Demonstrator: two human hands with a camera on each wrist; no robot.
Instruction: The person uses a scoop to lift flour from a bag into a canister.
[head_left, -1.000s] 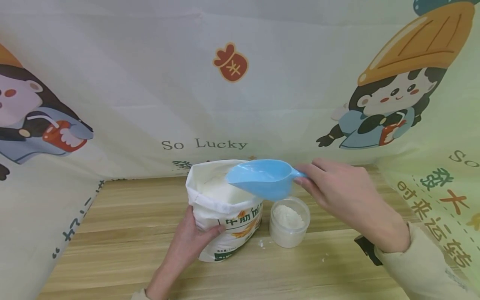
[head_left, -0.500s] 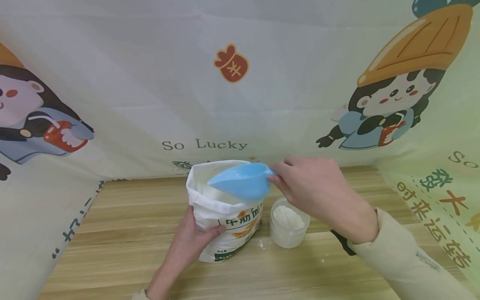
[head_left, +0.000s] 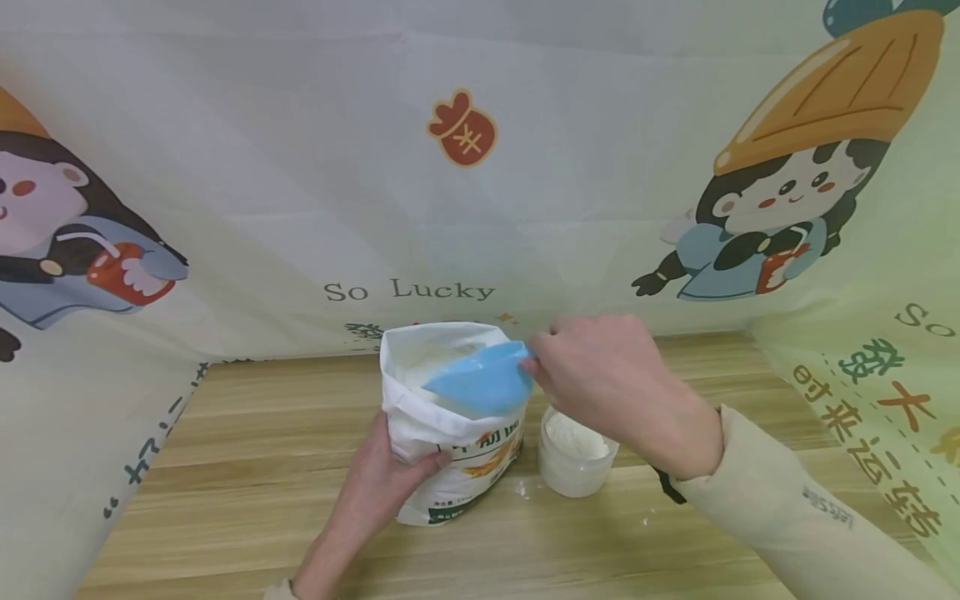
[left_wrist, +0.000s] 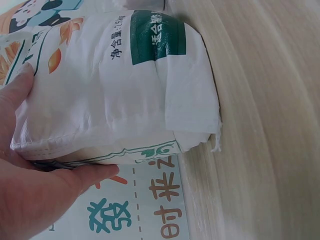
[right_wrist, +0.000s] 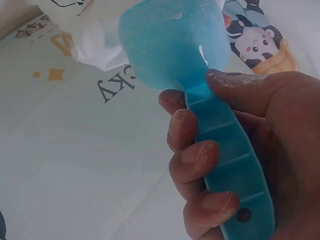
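A white flour bag (head_left: pixel 480 467) stands on the table with its top folded open and white flour (head_left: pixel 420 367) inside. My left hand (head_left: pixel 393 467) grips the bag's left side, thumb across the front; the left wrist view shows thumb and fingers around the bag (left_wrist: pixel 100 90). My right hand (head_left: pixel 607 379) holds a blue scoop (head_left: pixel 480 379) by its ridged handle, fingers curled round it in the right wrist view. The scoop's tip dips into the bag's mouth at the flour. Right of the bag stands a clear round jar (head_left: pixel 573 467) of flour, partly hidden by my right hand.
The wooden table (head_left: pixel 262 467) carries small flour spills (head_left: pixel 522 490) in front of the jar. A printed cloth (head_left: pixel 315 167) hangs close behind and along both sides of the table.
My right hand has moved left and slightly down, bringing the scoop from above the bag's right rim down into its mouth. The left hand keeps its grip on the bag, which tips slightly.
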